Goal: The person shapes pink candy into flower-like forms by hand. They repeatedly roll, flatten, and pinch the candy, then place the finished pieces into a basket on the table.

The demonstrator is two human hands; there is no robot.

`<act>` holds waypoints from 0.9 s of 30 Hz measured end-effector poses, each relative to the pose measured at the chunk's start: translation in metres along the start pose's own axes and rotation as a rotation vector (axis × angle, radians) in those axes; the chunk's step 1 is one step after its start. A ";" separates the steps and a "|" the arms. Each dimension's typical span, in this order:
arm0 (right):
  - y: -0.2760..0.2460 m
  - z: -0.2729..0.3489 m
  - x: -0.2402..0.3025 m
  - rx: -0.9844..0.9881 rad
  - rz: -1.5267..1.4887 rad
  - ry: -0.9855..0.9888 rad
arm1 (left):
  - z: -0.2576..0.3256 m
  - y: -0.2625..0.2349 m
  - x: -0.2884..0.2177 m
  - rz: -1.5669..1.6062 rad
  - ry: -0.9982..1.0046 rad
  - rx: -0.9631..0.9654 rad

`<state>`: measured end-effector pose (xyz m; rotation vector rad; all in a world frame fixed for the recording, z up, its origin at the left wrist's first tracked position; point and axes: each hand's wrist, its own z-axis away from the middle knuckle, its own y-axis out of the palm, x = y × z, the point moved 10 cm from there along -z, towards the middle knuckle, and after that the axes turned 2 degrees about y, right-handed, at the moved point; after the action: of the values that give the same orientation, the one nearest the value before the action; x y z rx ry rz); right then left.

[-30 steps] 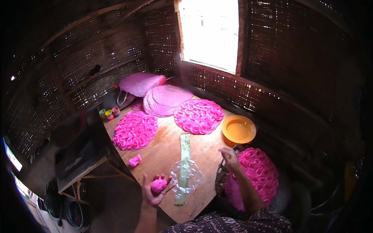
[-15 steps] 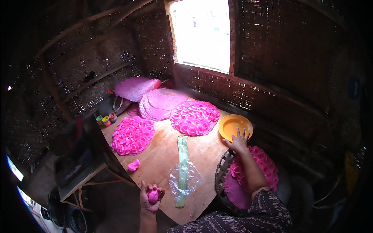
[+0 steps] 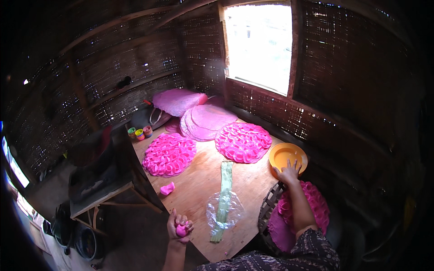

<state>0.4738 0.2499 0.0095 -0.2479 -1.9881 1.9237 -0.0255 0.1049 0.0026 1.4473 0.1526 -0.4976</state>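
A soft pink dough lump (image 3: 182, 231) sits in my left hand (image 3: 174, 224), the fingers curled round it, just off the table's near-left edge. My right hand (image 3: 288, 173) reaches out with fingers spread over the near rim and inside of a yellow-orange plate (image 3: 276, 158). Whether the fingertips touch the plate's bottom I cannot tell. A smaller pink dough piece (image 3: 167, 189) lies on the table by its left edge. Between my hands, a clear plastic sheet (image 3: 235, 211) lies across a long green strip (image 3: 226, 176).
On the wooden table (image 3: 199, 180) lie two ruffled pink discs (image 3: 169, 153) and a stack of flat pink rounds (image 3: 212, 119). Several small coloured pots (image 3: 139, 134) stand at the far left. Under my right forearm is a basket (image 3: 267, 205) with more pink pieces. A dark bench (image 3: 101, 194) stands left.
The whole view has shifted, so the table things appear farther right. My left fingers have closed more tightly round the dough lump. My right hand stays at the plate.
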 end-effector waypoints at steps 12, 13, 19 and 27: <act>-0.056 0.134 0.125 -0.120 -0.296 -0.547 | -0.010 -0.027 -0.004 -0.168 0.126 -0.243; -0.061 0.169 0.151 -0.131 -0.354 -0.709 | -0.013 -0.027 0.000 -0.205 0.157 -0.282; -0.042 0.335 0.252 0.030 -0.415 -1.117 | -0.016 0.034 0.062 -0.090 -0.094 -0.031; -0.049 0.360 0.263 0.122 -0.672 -1.128 | 0.001 0.059 0.031 -0.145 0.143 -0.112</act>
<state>0.1032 0.0110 0.0915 1.6342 -2.0211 1.7931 0.0265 0.0993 0.0436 1.3676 0.3956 -0.4950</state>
